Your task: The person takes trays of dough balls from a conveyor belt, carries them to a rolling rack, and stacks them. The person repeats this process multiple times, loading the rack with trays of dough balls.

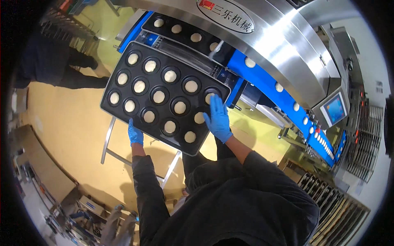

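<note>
A black baking tray [164, 112] with round wells lies in front of me, tilted to the right in view. Each visible well holds a pale round dough piece [158, 96]. My left hand [136, 134], in a blue glove, grips the tray's near edge, with one finger on top and the rest hidden below. My right hand [219, 119], also blue-gloved, rests over the tray's right side with its fingers stretched out. Its fingertips partly cover a dough piece [209, 99] in the far right well, and the palm side sits beside another dough piece [199, 118].
Beyond lies a second dough-filled tray [180, 37] beneath a steel machine [283, 37]. A blue conveyor belt [266, 74] carries dough pieces on the right, past a control screen [334, 108]. Racks [332, 205] stand lower right. A person in dark clothes [49, 61] is at left.
</note>
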Available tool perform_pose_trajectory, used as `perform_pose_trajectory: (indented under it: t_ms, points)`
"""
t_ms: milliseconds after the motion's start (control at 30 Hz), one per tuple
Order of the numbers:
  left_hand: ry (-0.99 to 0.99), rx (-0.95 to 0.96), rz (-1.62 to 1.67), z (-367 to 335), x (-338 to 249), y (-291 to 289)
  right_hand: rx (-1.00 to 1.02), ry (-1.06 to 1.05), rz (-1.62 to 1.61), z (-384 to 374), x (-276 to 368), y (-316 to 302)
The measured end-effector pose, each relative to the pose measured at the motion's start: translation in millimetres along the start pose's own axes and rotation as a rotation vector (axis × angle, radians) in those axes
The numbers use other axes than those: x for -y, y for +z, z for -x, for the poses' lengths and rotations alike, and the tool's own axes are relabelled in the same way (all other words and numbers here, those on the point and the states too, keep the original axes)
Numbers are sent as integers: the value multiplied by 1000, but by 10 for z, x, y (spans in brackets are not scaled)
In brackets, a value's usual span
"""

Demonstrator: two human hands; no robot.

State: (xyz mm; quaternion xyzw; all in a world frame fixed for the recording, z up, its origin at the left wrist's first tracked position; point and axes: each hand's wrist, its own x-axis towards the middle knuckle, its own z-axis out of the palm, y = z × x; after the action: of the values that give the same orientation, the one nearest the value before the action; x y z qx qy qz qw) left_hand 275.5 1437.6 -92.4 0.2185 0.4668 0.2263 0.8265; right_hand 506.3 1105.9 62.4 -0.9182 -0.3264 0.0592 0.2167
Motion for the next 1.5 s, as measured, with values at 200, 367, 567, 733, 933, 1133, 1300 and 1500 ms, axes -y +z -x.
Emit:
perform_pose_trajectory:
  t_ms: [200, 367, 567, 733, 933, 1133, 1300, 1500]
  points:
    - [-175, 90, 164, -50, -59, 291, 34, 130, 209, -220, -196, 503]
    - [-181, 225, 140, -116, -314, 30, -328, 660, -77, 386, -37, 704]
    - [-164, 21, -11, 315, -236, -104, -375, 1095, -645, 720, -47, 1250]
    - [-46, -47, 2, 1131, -237, -702, -436, 991, -583, 990, 98, 1019]
    - [-154, 83, -125, 2717, -141, -41, -480, 1045, -856, 1835, -493, 272]
    - [-485, 352, -180, 3559, 572, 183, -826, 1197, -759, 3452, -1244, -715]
    - [-515, 671, -593, 3581, 1465, 257, -1076, 1486, -545, 5358, -1596, -1243]
    - [-375, 1110, -1132, 4351, 3188, 1440, -1344, 1941, -386, 7414, -1703, -1044]
